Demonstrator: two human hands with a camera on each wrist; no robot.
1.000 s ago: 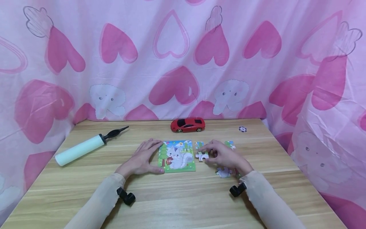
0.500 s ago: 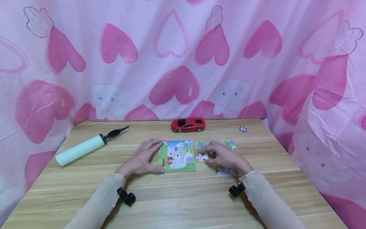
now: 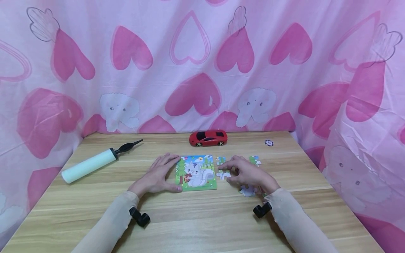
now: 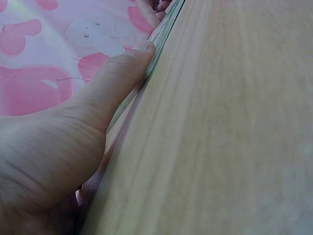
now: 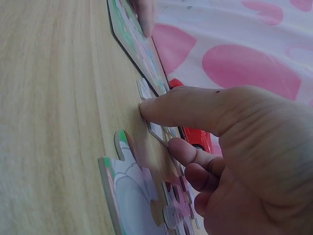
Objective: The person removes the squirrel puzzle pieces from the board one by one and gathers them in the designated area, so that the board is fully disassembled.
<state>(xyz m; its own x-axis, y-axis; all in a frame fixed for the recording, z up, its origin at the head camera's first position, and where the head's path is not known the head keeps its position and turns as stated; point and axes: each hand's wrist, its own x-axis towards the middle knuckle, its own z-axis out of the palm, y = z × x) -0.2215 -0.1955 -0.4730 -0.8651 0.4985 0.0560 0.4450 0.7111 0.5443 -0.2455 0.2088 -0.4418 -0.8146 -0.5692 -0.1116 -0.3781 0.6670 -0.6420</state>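
Note:
A square puzzle picture (image 3: 199,178) of a white squirrel lies flat on the wooden table. My left hand (image 3: 158,175) spans its left side with spread fingers, thumb at the near corner and fingertips at the far one; in the left wrist view the thumb (image 4: 122,73) lies along its edge. Just right of the picture, my right hand (image 3: 248,172) pinches a whitish puzzle piece (image 3: 224,174) between thumb and index finger. Another piece (image 3: 220,160) sits right behind that one. More loose pieces lie around the right hand, among them a grey-white one (image 5: 134,205); some are partly hidden under it.
A red toy car (image 3: 209,138) stands behind the picture. At the left lies a pale green hand pump (image 3: 90,165) with a black nozzle. A small round token (image 3: 269,143) lies at the back right. A pink heart-patterned curtain (image 3: 193,95) surrounds the table.
Almost everything is still. The right hand has shifted very slightly; the left hand stays at the picture's edge.

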